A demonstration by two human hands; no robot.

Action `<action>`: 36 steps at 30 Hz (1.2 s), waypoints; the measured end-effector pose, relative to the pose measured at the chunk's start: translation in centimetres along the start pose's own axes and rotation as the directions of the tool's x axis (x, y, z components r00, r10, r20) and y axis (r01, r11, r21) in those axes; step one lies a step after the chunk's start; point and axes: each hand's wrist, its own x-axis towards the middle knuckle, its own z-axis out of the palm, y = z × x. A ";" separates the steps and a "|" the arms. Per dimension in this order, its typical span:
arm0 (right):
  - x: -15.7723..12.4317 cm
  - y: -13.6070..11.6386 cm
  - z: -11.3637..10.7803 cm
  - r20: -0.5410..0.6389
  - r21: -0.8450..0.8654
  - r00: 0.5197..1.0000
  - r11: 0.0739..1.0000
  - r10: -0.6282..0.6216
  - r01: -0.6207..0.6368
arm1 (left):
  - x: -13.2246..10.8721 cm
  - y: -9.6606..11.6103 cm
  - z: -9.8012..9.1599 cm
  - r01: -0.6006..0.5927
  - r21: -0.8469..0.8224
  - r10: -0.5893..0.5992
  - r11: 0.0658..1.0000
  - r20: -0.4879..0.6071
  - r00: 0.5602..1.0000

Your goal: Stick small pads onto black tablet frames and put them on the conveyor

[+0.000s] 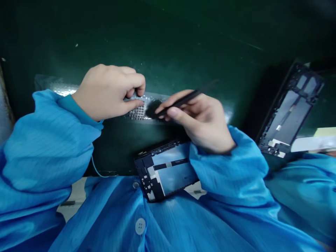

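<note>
My left hand (112, 91) is over a clear plastic strip (157, 96) lying on the dark green table. Its fingers are curled, with thumb and forefinger close together at a patch of small silvery squares (137, 112) on the strip; whatever they pinch is too small to make out. Black tweezers (183, 99), blurred by motion, are gripped in my right hand (204, 119) above the strip's right part. Below, at the table's front edge, an opened phone body (170, 171) leans tilted against my blue smock, partly covered by my right sleeve.
Another opened phone body (291, 108) stands at an angle on the right. Beside it are a pale yellow and white item (315, 141) and a neighbour's blue sleeve (304, 185). A thin light-blue cord (96, 168) hangs from my left cuff.
</note>
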 end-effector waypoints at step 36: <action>0.8 1.0 1.8 -0.036 -0.245 0.999 0.969 -0.031 0.021 | -0.3 0.1 -0.4 -0.057 0.020 0.056 0.998 0.010 0.998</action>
